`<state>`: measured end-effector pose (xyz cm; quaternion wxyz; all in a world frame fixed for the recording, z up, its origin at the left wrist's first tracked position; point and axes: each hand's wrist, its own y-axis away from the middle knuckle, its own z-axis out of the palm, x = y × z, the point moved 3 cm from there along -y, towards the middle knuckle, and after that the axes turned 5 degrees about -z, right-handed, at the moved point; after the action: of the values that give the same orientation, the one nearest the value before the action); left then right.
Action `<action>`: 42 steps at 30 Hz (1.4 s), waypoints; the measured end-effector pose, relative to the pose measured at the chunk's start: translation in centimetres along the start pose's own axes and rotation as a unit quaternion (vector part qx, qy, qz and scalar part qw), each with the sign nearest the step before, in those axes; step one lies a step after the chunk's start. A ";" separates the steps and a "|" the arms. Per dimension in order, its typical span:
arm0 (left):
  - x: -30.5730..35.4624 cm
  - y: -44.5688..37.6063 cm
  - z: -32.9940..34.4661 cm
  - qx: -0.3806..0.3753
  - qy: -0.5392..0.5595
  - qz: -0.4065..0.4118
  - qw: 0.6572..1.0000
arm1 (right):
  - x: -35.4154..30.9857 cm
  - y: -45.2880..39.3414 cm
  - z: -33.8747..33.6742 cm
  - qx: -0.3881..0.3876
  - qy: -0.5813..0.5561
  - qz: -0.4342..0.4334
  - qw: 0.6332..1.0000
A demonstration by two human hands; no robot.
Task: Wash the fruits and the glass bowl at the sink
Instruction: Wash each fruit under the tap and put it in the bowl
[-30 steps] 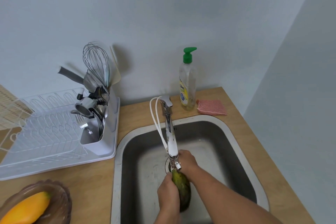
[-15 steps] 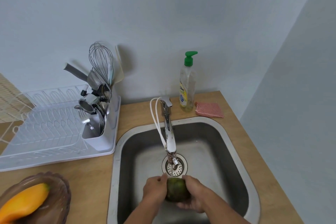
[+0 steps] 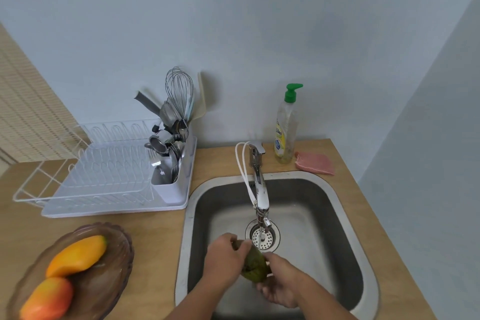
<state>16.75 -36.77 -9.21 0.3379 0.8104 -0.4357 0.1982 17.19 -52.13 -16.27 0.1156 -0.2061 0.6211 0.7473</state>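
At the lower left of the frame I see the glass bowl (image 3: pixel 118 262) on the wooden counter (image 3: pixel 155 236), holding an orange-yellow mango (image 3: pixel 78 254) and a redder one (image 3: pixel 48 299) just below it. Above it, the white dish rack (image 3: pixel 104 176) carries a caddy crowded with utensils (a whisk (image 3: pixel 179 91) stands tallest). Moving right into the steel sink (image 3: pixel 337 215), my left hand (image 3: pixel 224 258) is curled over the upper end of a green mango (image 3: pixel 254 265), fingers wrapped on it, while my right hand (image 3: pixel 279 283) cups it from beneath, fingers partly closed around its underside. The fruit sits low center, just below the faucet (image 3: pixel 261 189) and the drain. Soap bottle (image 3: pixel 285 127) and pink sponge (image 3: pixel 315 163) rest at the upper right of the counter.
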 end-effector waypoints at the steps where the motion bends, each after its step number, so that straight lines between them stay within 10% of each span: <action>1: 0.2 0.5 -0.1 0.007 -0.019 0.021 1.000 | 0.1 -0.1 0.3 -0.008 -0.019 -0.002 1.000; 18: -8.3 4.3 -16.6 0.149 0.081 0.026 0.985 | -7.9 7.1 16.6 -0.094 0.014 -0.203 0.975; 27: -14.8 6.9 -23.7 0.267 0.108 -0.097 0.953 | -10.5 9.1 30.5 -0.124 0.339 -0.293 0.885; 42: -21.0 5.9 -19.5 0.223 -0.015 -0.192 0.956 | -4.8 3.9 34.2 0.000 0.605 -0.344 0.718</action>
<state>-0.15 -13.01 -6.44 0.1740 0.9363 -0.2217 0.2097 14.19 -19.18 -5.72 -0.0354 -0.8137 0.4447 0.3726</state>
